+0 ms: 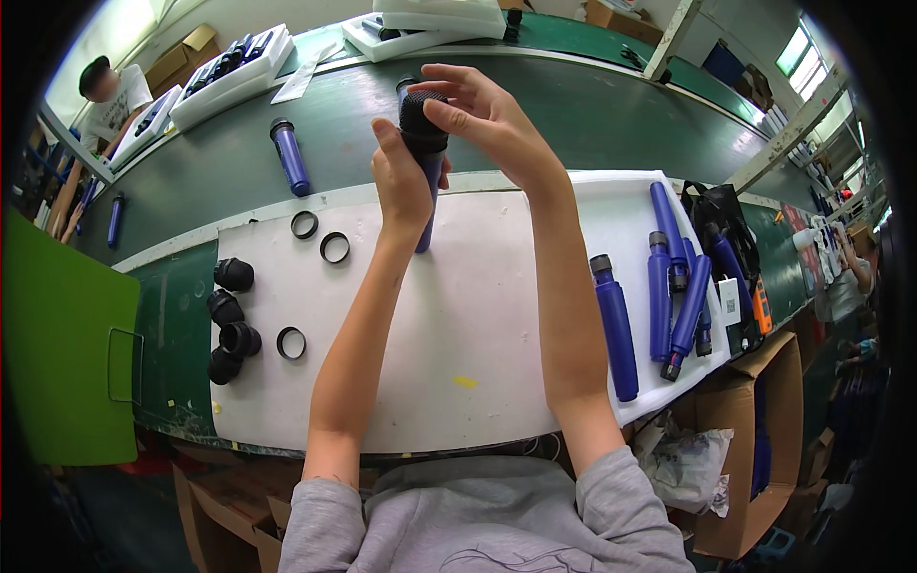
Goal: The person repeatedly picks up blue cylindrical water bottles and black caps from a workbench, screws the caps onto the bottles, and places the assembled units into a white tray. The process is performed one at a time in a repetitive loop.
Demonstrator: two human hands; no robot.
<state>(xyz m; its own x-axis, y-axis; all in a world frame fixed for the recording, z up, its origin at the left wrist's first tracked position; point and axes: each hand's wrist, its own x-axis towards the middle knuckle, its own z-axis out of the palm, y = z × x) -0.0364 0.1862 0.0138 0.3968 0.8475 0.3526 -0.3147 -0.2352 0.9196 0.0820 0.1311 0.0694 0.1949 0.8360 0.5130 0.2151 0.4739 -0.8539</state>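
Note:
A wireless microphone with a black mesh head (422, 113) and a blue handle (427, 205) stands upright before me, above the far edge of the white work mat (478, 315). My left hand (401, 180) is closed round it just below the head. My right hand (489, 119) has its thumb and bent fingers on the mesh head. Three black rings lie on the mat: a far-left ring (304, 224), a ring nearer my left forearm (334, 247) and a lower ring (291, 343). Several black microphone heads (234, 274) sit along the mat's left edge.
Several blue microphone handles (615, 329) lie on white foam (635, 406) at right, beside a black bag (712, 205). On the green conveyor belt (353, 124) lies another blue handle (289, 158). Foam trays (234, 81) stand beyond. A person (115, 105) is far left.

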